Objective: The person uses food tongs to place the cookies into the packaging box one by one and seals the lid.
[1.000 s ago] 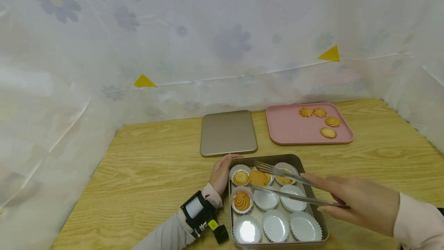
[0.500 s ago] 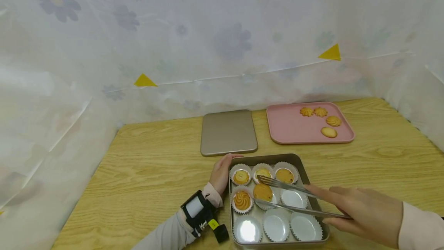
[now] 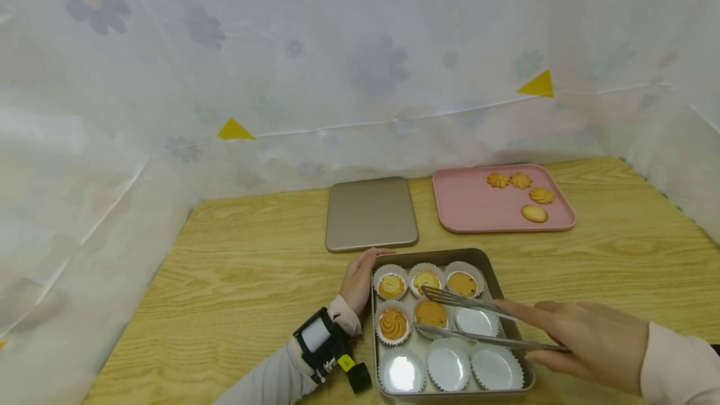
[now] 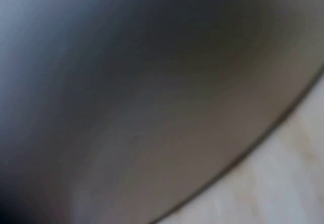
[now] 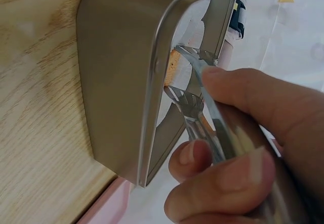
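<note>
Since the right hand (image 3: 590,336) pinches the tongs (image 3: 486,337) astride the cookie (image 3: 432,313) in the tin's (image 3: 439,257) middle cup (image 3: 449,319), and the left hand (image 3: 356,284) touches the tin's corner, finger curl unclear, a sideways pull could snag the cup's frill and drag the cookie out.

A round golden cookie (image 3: 431,313) lies between spread silver tongs (image 3: 486,339), central within a rectangular metal tin (image 3: 455,396).
</note>
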The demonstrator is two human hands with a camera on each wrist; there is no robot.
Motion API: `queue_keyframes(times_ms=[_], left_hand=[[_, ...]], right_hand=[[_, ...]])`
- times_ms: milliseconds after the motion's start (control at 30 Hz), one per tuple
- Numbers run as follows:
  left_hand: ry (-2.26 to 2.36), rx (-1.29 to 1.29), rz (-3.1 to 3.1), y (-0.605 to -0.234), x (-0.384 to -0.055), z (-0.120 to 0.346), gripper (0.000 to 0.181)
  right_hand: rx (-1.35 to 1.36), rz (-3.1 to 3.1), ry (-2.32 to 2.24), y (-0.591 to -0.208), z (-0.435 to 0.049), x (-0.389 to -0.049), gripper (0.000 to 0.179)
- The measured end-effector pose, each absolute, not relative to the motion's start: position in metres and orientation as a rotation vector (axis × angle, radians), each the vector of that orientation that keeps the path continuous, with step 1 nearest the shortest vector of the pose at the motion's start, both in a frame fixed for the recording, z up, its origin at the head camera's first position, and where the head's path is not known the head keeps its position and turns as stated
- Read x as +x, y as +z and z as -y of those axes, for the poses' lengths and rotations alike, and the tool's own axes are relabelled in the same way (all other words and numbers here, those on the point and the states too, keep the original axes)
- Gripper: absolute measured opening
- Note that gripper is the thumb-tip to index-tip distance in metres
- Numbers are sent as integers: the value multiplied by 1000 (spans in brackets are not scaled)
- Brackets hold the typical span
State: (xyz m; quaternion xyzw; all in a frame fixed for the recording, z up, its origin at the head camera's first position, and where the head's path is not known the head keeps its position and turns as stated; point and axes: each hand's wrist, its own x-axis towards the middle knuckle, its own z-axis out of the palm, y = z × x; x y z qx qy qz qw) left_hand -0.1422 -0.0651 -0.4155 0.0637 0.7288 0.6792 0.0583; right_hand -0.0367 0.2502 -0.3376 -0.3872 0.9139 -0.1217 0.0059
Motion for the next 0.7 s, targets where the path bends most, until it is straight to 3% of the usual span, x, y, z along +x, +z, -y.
queue_keyframes(times_ms=[700], left_hand=[[2069,229,-2221,-418,-145,65,42]], right_hand=[[-1094,-2719,-403,-332,-251,-46,62]])
